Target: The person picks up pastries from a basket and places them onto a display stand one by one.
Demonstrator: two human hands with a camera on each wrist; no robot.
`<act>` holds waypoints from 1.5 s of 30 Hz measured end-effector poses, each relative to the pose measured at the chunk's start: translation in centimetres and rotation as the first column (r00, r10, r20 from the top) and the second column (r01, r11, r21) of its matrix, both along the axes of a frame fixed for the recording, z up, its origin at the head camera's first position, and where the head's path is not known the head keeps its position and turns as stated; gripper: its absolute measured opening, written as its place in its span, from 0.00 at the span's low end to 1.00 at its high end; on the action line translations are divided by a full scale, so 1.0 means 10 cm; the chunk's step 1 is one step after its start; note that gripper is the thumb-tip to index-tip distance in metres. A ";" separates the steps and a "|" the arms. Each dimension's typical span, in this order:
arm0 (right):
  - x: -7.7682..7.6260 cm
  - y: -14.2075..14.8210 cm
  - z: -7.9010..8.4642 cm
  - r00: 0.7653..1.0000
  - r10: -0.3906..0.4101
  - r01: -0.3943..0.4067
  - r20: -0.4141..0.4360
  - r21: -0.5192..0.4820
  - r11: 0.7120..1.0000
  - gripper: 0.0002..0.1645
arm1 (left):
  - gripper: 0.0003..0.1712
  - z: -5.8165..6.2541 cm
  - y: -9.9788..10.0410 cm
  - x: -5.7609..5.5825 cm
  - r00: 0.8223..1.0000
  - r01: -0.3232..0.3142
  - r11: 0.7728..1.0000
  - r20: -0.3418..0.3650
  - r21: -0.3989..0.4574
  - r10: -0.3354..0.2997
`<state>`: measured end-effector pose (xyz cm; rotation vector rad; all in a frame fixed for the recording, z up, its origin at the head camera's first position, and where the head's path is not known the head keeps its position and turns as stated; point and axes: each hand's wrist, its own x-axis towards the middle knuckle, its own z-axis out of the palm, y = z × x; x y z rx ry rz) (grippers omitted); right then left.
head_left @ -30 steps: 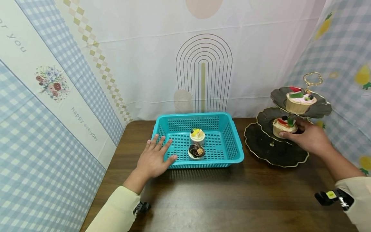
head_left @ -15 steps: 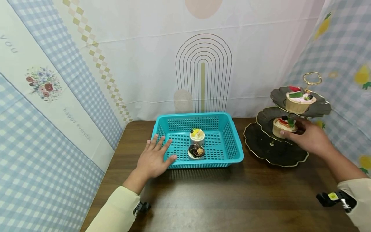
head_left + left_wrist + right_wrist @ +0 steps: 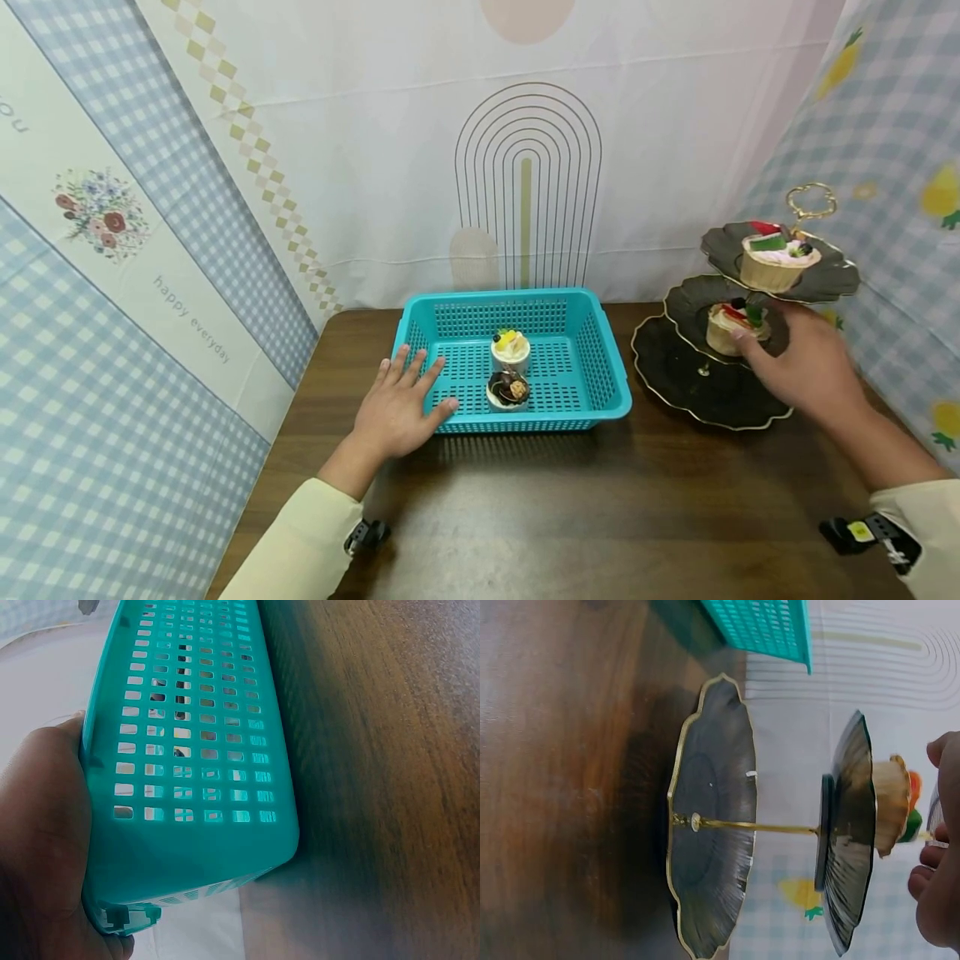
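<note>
My left hand [image 3: 399,414] rests with spread fingers on the left front corner of a turquoise basket [image 3: 611,367]. In the left wrist view, that hand [image 3: 45,825] lies along the rim of the basket [image 3: 187,855]. A cupcake with yellow topping [image 3: 510,352] and a chocolate-topped cupcake [image 3: 507,392] stand in the basket. On the middle tier of a dark three-tier stand [image 3: 690,304] sits a fruit-topped cupcake [image 3: 723,329]. My right hand [image 3: 806,367] is beside it; in the right wrist view, thumb and fingers of the hand [image 3: 941,847] are apart from the cupcake [image 3: 889,802].
Another fruit-topped cupcake [image 3: 776,262] stands on the top tier, close above my right hand. The stand's gold ring handle [image 3: 812,200] rises from there. The wide bottom tier [image 3: 697,396] has a gold edge. A wooden table [image 3: 570,508] lies under everything, with curtains behind.
My right hand has shifted slightly right and its thumb has moved up along the middle-tier cupcake, which stays in place. My left hand has not moved.
</note>
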<state>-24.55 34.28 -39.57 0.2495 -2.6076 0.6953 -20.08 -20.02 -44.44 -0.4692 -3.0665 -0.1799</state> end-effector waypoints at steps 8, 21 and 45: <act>0.10 -0.19 -0.05 0.988 0.073 -0.074 -0.139 0.000 0.997 0.36 | 0.47 0.01 0.00 0.00 1.000 0.005 1.000 -0.009 -0.004 -0.005; 0.15 -0.67 0.07 0.971 0.233 -0.234 -0.049 -0.036 0.971 0.42 | 0.46 0.03 0.00 0.01 1.000 -0.005 1.000 0.002 -0.003 0.005; -0.18 -1.41 -0.08 0.826 0.457 -0.479 0.331 -0.016 0.878 0.52 | 0.46 0.02 0.02 0.01 1.000 -0.002 1.000 0.004 0.003 0.002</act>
